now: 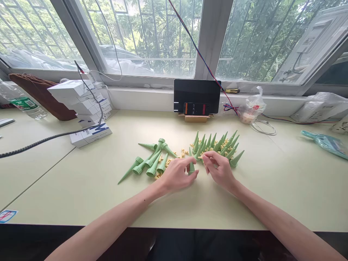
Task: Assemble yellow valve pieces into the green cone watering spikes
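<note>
My left hand (pixel 177 173) is closed around a green plastic cone-shaped spike (pixel 191 167), which stands point up just above or on the table. Pinched in the fingertips of my right hand (pixel 220 169) is a small yellow plastic peg (pixel 200 157), held close to that spike. Left of my hands, several green spikes (pixel 153 167) with ribbed caps lie in a loose heap. Small yellow pieces (pixel 185 152) are scattered between and under them. Beyond my right hand, several more green spikes (pixel 214 140) stand upright in a cluster, with yellow pieces among them.
At the back, a black tablet (pixel 197 92) and a phone (pixel 196 108) lean on a cardboard stand. White boxes (pixel 91 134) are stacked at the left, with a black coiled cable (pixel 54 136) across. A plastic bag (pixel 252 108) and a turquoise item (pixel 326 143) lie at the right.
</note>
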Tool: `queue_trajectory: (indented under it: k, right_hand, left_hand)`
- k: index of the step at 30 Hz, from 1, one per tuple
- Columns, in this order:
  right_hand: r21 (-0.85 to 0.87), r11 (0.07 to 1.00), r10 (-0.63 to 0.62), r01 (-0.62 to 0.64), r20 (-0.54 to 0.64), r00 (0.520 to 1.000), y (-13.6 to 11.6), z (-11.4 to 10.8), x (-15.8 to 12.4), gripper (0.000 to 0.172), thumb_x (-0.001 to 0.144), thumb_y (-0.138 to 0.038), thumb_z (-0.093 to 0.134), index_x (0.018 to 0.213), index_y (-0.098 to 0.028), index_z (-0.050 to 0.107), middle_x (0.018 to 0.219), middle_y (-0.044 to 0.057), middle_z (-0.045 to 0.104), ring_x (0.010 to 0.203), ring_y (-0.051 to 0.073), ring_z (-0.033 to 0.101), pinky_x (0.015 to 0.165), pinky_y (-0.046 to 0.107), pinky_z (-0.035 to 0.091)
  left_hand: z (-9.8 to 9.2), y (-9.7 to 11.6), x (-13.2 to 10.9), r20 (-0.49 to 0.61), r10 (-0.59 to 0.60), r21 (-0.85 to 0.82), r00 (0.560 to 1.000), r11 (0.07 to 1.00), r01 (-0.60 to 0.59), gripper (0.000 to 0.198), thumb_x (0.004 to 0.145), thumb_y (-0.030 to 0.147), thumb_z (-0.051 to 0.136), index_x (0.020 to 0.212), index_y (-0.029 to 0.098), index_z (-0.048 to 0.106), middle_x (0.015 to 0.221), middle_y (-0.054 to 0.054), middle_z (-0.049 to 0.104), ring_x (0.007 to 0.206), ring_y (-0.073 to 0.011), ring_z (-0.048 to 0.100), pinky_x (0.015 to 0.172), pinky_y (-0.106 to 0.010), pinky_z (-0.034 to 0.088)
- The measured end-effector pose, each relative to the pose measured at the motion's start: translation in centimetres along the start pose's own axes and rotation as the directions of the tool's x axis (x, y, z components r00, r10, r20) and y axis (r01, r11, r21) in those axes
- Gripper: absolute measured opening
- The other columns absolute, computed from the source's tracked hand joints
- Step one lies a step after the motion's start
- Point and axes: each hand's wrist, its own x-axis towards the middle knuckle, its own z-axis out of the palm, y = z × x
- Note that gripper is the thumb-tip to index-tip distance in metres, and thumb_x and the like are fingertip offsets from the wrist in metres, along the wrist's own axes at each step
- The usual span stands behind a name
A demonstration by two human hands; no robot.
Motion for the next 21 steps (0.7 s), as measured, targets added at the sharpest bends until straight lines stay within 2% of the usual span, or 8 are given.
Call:
queue_trajectory:
  k: [4, 10, 14, 21]
  right_hand:
    - [0.022, 1.0, 0.002, -0.002, -0.006, 1.0, 0.18, -0.02, -0.08, 0.018, 0.1, -0.032, 0.05, 0.09, -0.02, 0.057, 0.063, -0.003, 0.053, 0.045, 0.009, 0.05, 0.047, 0.024, 0.044]
    - [0.03, 0.999, 0.021, -0.021, 0.001, 1.0, 0.2, 0.04, -0.07, 0.018, 0.1, -0.033, 0.05, 0.091, -0.02, 0.057, 0.071, -0.001, 0.057, 0.046, 0.009, 0.054, 0.047, 0.024, 0.046]
    - [0.025, 0.999, 0.028, -0.029, 0.019, 0.999, 0.05, 0.03, -0.05, 0.016, 0.099, -0.032, 0.051, 0.092, -0.019, 0.058, 0.073, -0.001, 0.058, 0.048, 0.009, 0.055, 0.048, 0.024, 0.046]
    - [0.026, 0.999, 0.022, -0.023, 0.047, 0.999, 0.09, -0.01, -0.11, 0.015, 0.098, -0.032, 0.053, 0.093, -0.02, 0.059, 0.073, -0.001, 0.057, 0.048, 0.01, 0.054, 0.048, 0.025, 0.047]
  left_hand:
    - [-0.05, -0.01, 0.14, -0.056, 0.012, -0.103, 0.998, 0.994, -0.018, 0.02, 0.088, 0.029, 0.058, 0.107, 0.022, 0.06, 0.068, 0.004, 0.059, 0.059, -0.0108, 0.056, 0.059, -0.023, 0.045]
    - [-0.09, 0.0, 0.26, -0.109, -0.023, -0.236, 0.994, 0.972, -0.003, 0.027, 0.089, 0.027, 0.057, 0.116, 0.022, 0.056, 0.093, -0.003, 0.063, 0.077, -0.013, 0.059, 0.059, -0.02, 0.051]
    - [-0.12, 0.1, 0.2, -0.108, -0.031, -0.292, 0.994, 0.956, -0.002, 0.042, 0.089, 0.027, 0.057, 0.13, 0.024, 0.048, 0.09, -0.002, 0.059, 0.079, -0.0139, 0.058, 0.064, -0.023, 0.054]
    - [-0.05, 0.19, 0.28, -0.11, -0.089, -0.424, 0.99, 0.905, 0.034, 0.066, 0.088, 0.033, 0.062, 0.144, 0.028, 0.027, 0.086, 0.001, 0.052, 0.073, -0.0127, 0.057, 0.061, -0.022, 0.051]
